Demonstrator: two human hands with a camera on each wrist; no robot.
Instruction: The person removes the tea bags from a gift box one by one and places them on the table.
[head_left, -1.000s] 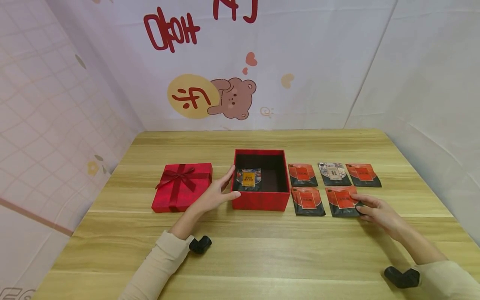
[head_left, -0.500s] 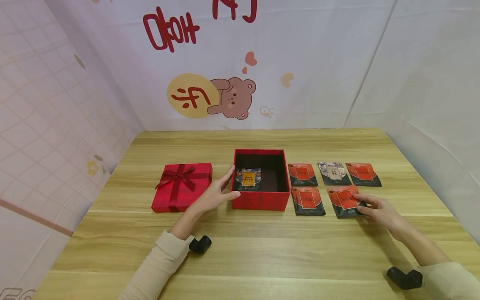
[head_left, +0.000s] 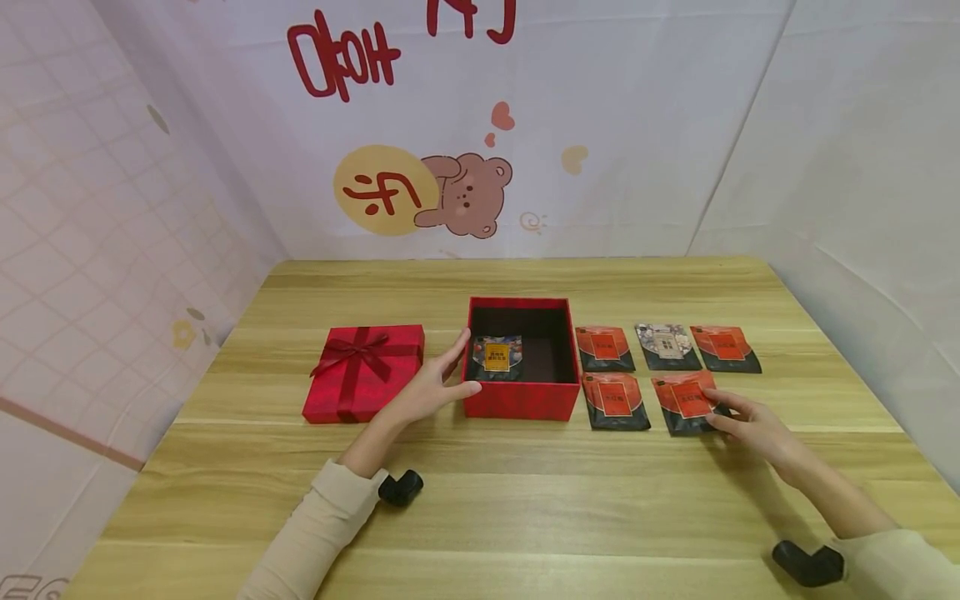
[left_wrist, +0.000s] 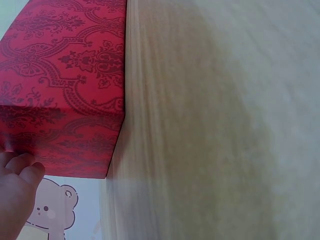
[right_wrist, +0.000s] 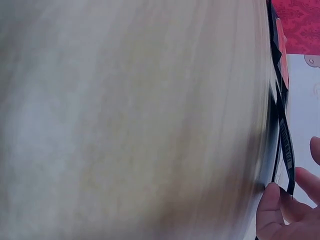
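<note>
In the head view, my left hand (head_left: 427, 390) touches the front left corner of a red gift box (head_left: 521, 402), fingers along its left side and thumb near the front rim. The left wrist view shows those fingertips against the box's patterned wall (left_wrist: 65, 142). Inside the box stands a dark pouch (head_left: 498, 358) with a yellow label. My right hand (head_left: 761, 429) pinches the right edge of a red-and-black pouch (head_left: 681, 402). In the right wrist view this pouch's edge (right_wrist: 286, 145) lies between thumb and fingers, angled up from the table.
Left of the box lies its red lid (head_left: 363, 375) with a ribbon bow. Close to the box's right are more red-and-black pouches (head_left: 617, 402) and one pale floral pouch (head_left: 668, 347), laid in two rows. A printed cloth wall (head_left: 600, 192) rises behind the wooden table (head_left: 570, 508).
The pouch in my right hand shifted and turned slightly, its right edge lifting, then moved a little back to the left. My left hand and the box have stayed put.
</note>
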